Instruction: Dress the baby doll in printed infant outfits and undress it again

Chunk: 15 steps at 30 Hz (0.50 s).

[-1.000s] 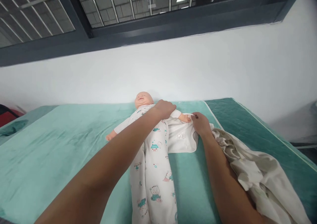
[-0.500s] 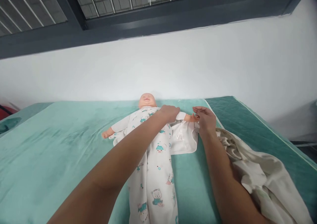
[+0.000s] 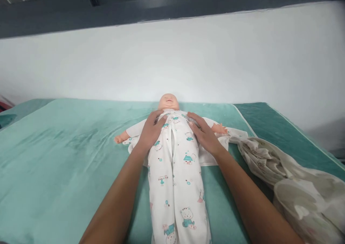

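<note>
A baby doll (image 3: 169, 102) lies on its back, head toward the wall, arms stretched out to both sides. White printed baby clothes (image 3: 174, 172) with teal houses and bears cover its front from the chest down. My left hand (image 3: 154, 128) rests at the left side of the doll's chest, fingers apart. On the opposite side my right hand (image 3: 202, 131) touches the cloth near the doll's shoulder, its fingers also spread. A white cloth (image 3: 208, 158) shows beneath the doll's arm on the right. Neither hand holds anything.
The doll lies on a teal padded sheet (image 3: 67, 172). A crumpled off-white fabric heap (image 3: 291, 175) is at the right, beside my right forearm. Behind stands a white wall (image 3: 107, 67) below a dark window frame (image 3: 172, 6). Something red (image 3: 4, 105) shows at the far left.
My right hand has left the doll's hand at the right and moved onto its chest. My left hand has shifted from the doll's right-side sleeve to the left chest. The view has tilted down.
</note>
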### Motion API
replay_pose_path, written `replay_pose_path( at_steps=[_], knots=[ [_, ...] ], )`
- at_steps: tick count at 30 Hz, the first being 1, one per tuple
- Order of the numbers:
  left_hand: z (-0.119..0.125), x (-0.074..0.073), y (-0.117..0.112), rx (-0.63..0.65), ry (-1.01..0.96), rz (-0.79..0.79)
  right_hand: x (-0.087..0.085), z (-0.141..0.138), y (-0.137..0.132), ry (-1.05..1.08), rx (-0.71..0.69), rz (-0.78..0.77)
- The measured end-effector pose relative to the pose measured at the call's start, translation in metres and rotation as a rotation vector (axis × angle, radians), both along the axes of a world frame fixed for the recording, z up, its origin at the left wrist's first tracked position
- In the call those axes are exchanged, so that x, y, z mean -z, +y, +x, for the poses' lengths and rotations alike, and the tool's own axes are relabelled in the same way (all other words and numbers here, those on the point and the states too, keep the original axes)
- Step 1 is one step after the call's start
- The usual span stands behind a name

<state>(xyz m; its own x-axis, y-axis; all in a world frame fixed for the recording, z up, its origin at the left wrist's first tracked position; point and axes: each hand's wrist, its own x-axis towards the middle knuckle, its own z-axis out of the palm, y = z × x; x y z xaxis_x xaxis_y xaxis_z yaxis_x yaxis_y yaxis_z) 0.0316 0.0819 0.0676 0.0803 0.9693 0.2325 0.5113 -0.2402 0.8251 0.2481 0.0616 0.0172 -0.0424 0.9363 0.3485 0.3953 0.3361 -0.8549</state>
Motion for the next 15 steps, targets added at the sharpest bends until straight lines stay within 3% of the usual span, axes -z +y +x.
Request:
replay_pose_path(
  at_steps=[3,6,15],
  knots=[
    [-0.004,0.011,-0.001,0.001,-0.099,-0.046,-0.003,-0.006,-0.004,0.005,-0.046,0.006],
    [-0.003,0.013,0.001,0.038,-0.12,-0.018,-0.008,-0.01,-0.006,-0.002,-0.051,-0.021],
    [-0.005,0.015,0.002,0.136,0.108,0.381,-0.033,-0.034,0.013,-0.105,-0.126,0.009]
  ],
)
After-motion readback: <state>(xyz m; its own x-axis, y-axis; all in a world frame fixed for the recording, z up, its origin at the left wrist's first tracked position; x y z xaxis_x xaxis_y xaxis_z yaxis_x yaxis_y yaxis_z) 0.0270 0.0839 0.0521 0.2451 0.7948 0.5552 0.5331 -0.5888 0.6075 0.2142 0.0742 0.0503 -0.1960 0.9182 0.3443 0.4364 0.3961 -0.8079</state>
